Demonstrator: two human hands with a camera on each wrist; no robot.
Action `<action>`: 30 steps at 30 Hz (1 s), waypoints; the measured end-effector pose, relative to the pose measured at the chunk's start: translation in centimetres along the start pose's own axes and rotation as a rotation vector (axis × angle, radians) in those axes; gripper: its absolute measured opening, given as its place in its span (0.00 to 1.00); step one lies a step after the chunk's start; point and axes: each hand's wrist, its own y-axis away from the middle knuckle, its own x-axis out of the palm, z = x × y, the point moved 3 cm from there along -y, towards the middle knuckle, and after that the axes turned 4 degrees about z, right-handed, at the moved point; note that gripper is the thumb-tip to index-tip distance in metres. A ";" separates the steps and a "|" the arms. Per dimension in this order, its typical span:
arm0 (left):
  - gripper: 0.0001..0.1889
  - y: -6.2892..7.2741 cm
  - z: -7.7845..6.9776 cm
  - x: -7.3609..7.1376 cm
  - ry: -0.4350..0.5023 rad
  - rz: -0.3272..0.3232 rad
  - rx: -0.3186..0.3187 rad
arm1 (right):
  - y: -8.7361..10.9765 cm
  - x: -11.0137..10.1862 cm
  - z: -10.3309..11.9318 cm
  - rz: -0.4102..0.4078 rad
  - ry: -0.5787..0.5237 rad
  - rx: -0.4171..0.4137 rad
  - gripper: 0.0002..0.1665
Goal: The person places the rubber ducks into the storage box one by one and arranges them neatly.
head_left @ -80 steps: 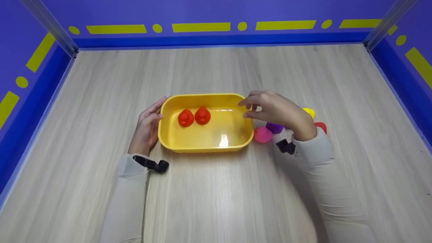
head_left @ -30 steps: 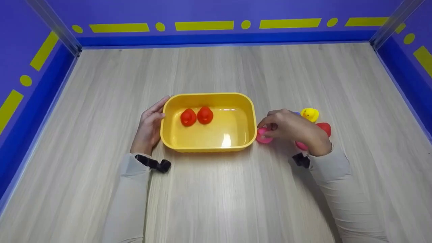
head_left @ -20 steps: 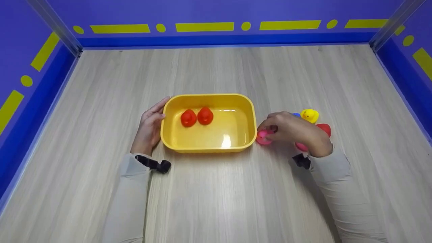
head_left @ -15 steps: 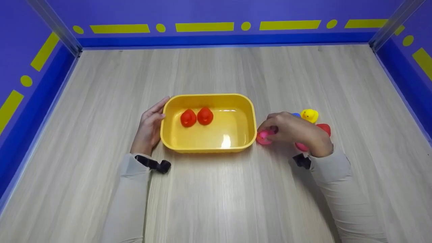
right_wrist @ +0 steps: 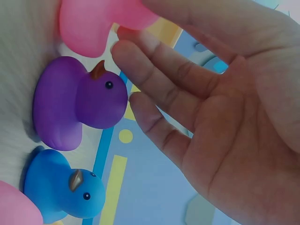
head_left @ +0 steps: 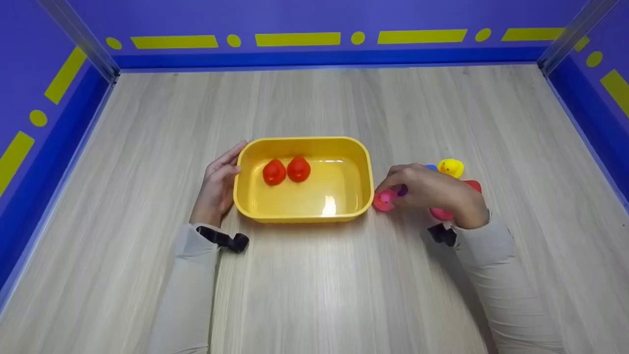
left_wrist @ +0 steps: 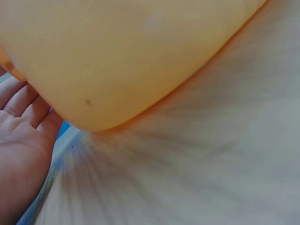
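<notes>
A yellow rectangular basin (head_left: 303, 206) has two red rubber ducks (head_left: 274, 172) side by side inside it. At its left end my left hand (head_left: 216, 184) rests with the thumb at the rim; in the left wrist view the fingers lie straight along the outer wall. Just outside the basin's right end, my right hand (head_left: 417, 187) pinches a pink rubber duck (head_left: 384, 200) between thumb and forefinger. In the right wrist view its other fingers are spread loosely beside a purple duck (right_wrist: 61, 105). A blue duck (right_wrist: 65, 187) stands below the purple one in that view.
Behind my right hand are a yellow duck (head_left: 450, 168) and a red duck (head_left: 473, 186). Another pink duck (head_left: 441, 213) is partly hidden by the wrist. Blue panels with yellow marks (head_left: 297, 39) wall in the wooden tabletop (head_left: 314, 285) at the back and sides.
My right hand has moved from over the basin's right end down to the pink duck and taken hold of it. The left hand and the two red ducks keep their places.
</notes>
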 end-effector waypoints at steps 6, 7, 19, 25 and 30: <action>0.31 -0.1 0.1 -0.1 0.003 0.007 -0.001 | 0.1 -0.2 0.1 0.004 0.005 0.002 0.16; 0.31 -0.1 0.1 -0.1 0.004 0.009 -0.002 | 0.1 -0.2 0.1 0.004 0.007 -0.002 0.16; 0.30 0.0 0.1 -0.1 0.009 -0.003 -0.011 | 0.2 -0.7 0.3 0.008 -0.003 0.013 0.17; 0.29 -0.1 0.2 -0.1 0.024 0.006 -0.002 | 0.2 -1.1 0.5 0.001 -0.001 0.004 0.18; 0.29 -0.1 0.2 -0.1 0.030 0.005 0.001 | 0.1 -1.3 0.6 -0.011 -0.001 0.001 0.18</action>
